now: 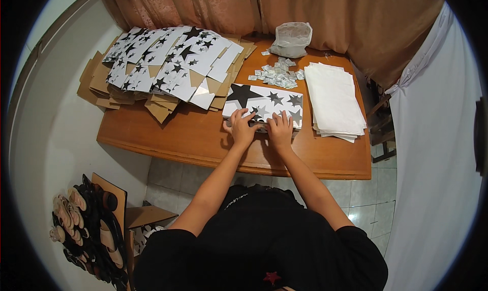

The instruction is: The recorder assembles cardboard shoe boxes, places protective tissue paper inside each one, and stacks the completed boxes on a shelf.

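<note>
Star-printed cardboard box [264, 99], white with black and grey stars, lying near the middle of a brown wooden table [188, 131], toward its front edge, in front of a person in a black T-shirt [264, 225]. Both bare hands are at the box's near long side. The left hand [240, 128] has its fingers bent and partly spread, tips on the near part of the star-printed top, thumb pointing inward along the near side. The right hand [279, 131] sits just beside it, fingers bent and closer together, tips also on the top, thumb inward. Whether either thumb pinches the card from below, I cannot tell. A dark gap shows between the hands. The step in hand seems to be working the box's near edge or flap; the next move probably calls for even, gentle pressure from both hands so the card does not crease.

Just behind the box lies a pile of small sachets [279, 76], with a translucent plastic bag [292, 39] by the back edge. White sheets [335, 98] are stacked along the right edge. Flattened star-printed box blanks [175, 62] are heaped over brown cardboard [92, 80] at the back left corner.
</note>
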Action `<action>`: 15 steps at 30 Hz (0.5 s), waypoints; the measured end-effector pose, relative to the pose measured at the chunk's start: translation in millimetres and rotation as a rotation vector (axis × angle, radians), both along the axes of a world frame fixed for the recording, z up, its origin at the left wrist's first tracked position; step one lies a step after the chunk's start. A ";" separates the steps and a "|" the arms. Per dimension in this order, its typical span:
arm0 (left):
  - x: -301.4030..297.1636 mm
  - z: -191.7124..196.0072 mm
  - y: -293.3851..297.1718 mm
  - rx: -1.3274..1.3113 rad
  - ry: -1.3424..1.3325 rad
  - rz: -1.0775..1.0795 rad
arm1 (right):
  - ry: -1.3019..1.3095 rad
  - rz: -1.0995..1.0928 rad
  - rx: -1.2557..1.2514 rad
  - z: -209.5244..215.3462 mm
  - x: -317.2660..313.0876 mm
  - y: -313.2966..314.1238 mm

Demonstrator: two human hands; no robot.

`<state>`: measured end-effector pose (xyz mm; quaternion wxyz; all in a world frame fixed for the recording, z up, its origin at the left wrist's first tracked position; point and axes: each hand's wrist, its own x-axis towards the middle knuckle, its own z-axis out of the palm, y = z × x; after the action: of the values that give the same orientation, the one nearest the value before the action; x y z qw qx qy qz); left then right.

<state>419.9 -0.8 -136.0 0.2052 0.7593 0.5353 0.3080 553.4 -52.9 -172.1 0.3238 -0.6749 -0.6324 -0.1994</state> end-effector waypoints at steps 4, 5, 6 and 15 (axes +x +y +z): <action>-3.8 -15.6 -1.8 0.199 0.018 -0.009 | 0.011 0.018 0.016 6.9 -2.5 -2.3; -5.4 -16.6 -0.6 0.199 0.018 -0.008 | 0.043 0.035 0.012 10.9 -5.1 -4.9; -8.1 -17.5 1.4 0.195 0.013 -0.017 | 0.075 0.053 0.008 13.9 -7.2 -6.0; -5.4 3.8 9.5 0.059 0.035 -0.040 | 0.137 -0.013 -0.031 15.2 -10.6 -1.9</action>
<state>414.5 8.7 -132.2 0.1796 0.7808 0.5141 0.3062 542.8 -54.8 -156.9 0.3544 -0.6962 -0.6072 -0.1451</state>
